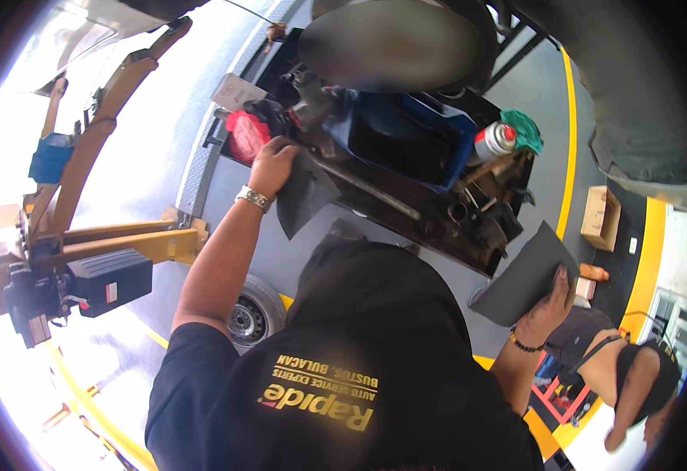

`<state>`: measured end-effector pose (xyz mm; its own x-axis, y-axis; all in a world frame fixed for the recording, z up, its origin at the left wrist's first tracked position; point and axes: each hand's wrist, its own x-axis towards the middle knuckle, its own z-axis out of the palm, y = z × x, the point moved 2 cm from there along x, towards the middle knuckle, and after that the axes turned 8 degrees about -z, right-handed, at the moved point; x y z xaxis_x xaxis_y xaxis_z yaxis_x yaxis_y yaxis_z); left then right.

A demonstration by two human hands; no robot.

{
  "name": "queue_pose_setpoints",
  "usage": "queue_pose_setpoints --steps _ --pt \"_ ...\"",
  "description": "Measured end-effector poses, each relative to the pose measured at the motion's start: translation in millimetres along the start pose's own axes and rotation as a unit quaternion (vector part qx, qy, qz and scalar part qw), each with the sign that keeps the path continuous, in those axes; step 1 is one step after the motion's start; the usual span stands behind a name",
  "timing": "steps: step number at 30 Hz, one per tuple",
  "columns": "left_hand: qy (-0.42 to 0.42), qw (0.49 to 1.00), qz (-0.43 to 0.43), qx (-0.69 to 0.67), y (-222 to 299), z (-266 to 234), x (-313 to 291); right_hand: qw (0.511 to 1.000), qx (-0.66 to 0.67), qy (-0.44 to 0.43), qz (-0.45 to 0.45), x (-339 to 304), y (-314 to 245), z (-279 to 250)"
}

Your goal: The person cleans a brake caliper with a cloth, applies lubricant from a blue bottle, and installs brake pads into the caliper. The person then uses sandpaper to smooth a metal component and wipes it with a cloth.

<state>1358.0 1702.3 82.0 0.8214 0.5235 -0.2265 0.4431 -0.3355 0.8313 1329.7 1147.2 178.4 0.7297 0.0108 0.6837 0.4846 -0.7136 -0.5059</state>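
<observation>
My left hand (275, 163), with a metal watch on its wrist, is closed on the upper edge of a dark grey sheet (306, 196) that looks like sandpaper. The sheet hangs down beside a black tool tray (237, 149), next to a crumpled red plastic bag or cloth (247, 136). Out to the right, my right hand (551, 304) grips a second dark grey sheet (526, 275) of the same look, thumb on its face. This sheet is slightly curled and held apart from the tray's right corner. A beaded bracelet is on my right wrist.
On the tray stand a blue bin (449, 157), a spray can (495, 141), a green cloth (522, 131) and dark metal parts (477, 206). A wheel (255, 312) lies on the floor at left, near a yellow lift arm (116, 235). Another person (618, 365) bends at right.
</observation>
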Motion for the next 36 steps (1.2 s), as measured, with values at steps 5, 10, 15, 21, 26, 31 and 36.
queue_pose_setpoints --steps 5,10,15,21,26,31,36 --pt "0.231 0.966 -0.053 -0.105 -67 -70 75 0.901 0.234 0.076 0.357 -21 -11 22" --pt "0.414 0.904 0.007 -0.104 -67 -104 207 0.899 0.238 0.044 0.365 3 -43 28" --pt "0.29 0.948 -0.078 -0.108 -53 -26 291 0.884 0.278 0.042 0.374 12 -65 45" --pt "0.071 0.915 -0.036 0.397 -26 40 272 0.886 0.198 0.008 0.419 -17 -85 57" --pt "0.055 0.898 0.01 0.436 -6 18 291 0.891 0.193 0.022 0.41 -32 -93 63" --pt "0.33 0.898 0.195 0.218 41 -40 224 0.825 0.349 0.064 0.44 -20 -88 75" --pt "0.126 0.919 0.373 0.018 109 1 3 0.748 0.459 0.044 0.476 7 -78 92"
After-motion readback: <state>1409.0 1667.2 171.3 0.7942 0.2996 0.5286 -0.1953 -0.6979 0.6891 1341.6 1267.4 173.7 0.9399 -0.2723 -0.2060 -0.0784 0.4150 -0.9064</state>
